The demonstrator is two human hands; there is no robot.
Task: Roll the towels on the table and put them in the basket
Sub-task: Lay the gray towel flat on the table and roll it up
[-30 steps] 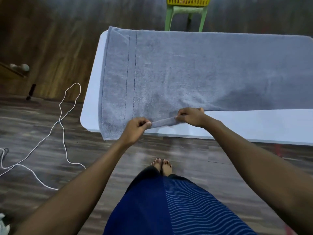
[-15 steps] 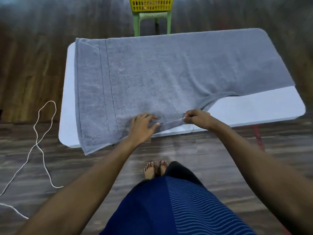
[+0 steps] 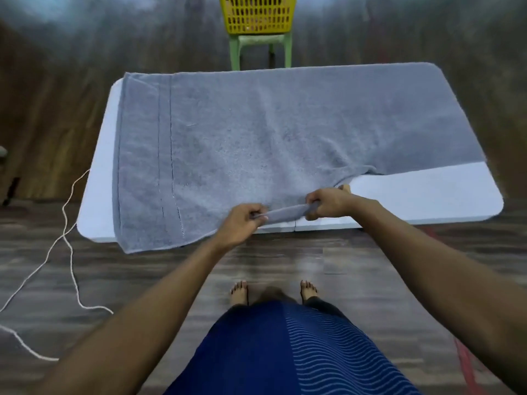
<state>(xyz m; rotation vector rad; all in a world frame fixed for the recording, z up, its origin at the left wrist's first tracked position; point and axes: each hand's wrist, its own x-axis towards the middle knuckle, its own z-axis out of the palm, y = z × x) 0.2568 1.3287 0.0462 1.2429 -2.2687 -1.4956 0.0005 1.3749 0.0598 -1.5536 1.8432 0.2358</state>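
Clearly the towel (image 3: 271, 143) is soft, limp, likely light; left hand (image 3: 242, 222) and right hand (image 3: 328, 201) both clamp its near edge on the worktop (image 3: 427, 195), best gripped there

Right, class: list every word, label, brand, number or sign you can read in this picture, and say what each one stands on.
None: no text can be read anywhere in this view.
The towel shows only stitched lines and no label.
The table, basket and stool bear no visible print.
The clothing has a wavy stripe pattern and no lettering.
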